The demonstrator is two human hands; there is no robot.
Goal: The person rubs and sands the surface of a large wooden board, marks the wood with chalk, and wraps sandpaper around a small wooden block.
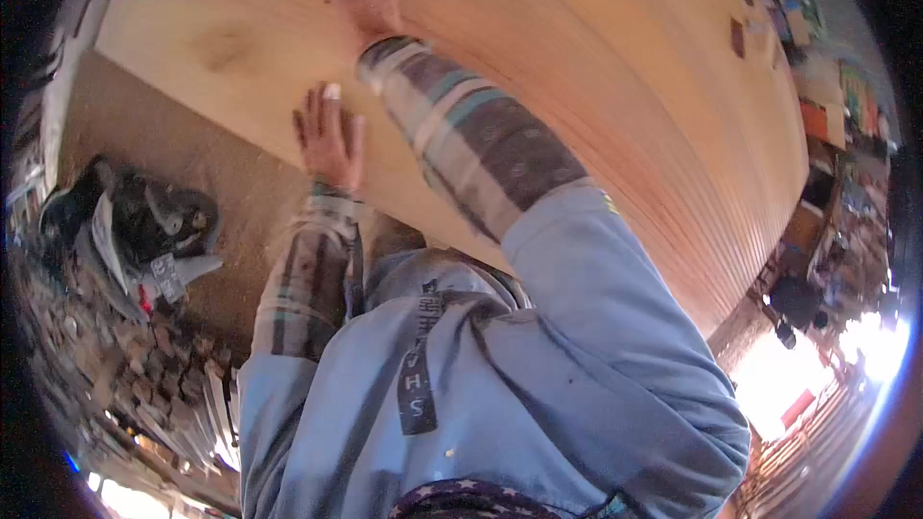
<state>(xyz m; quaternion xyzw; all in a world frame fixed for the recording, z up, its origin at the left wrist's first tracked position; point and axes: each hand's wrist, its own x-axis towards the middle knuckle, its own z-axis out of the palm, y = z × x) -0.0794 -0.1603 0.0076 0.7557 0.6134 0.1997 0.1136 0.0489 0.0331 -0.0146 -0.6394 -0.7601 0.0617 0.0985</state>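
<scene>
A large pale wooden panel [577,67] with long curving grain spans the upper view, with a dark knot [231,46] toward its left. My left hand [329,142] rests near the panel's lower left edge, fingers spread apart and nothing in them. Farther up the board, my right hand [367,10] is at the wood surface, its arm stretched forward. Motion blur smears its fingers, so whether they are curled or hold anything is unclear. Patterned sleeves cover both forearms below the wrists.
Left of the panel, a brown surface [154,125] bears a black and grey object [154,221] with a white printed label. Wood scraps [144,365] clutter the lower left. Small dark pieces [737,37] lie at the panel's far right, beside boxes [822,123] and other clutter.
</scene>
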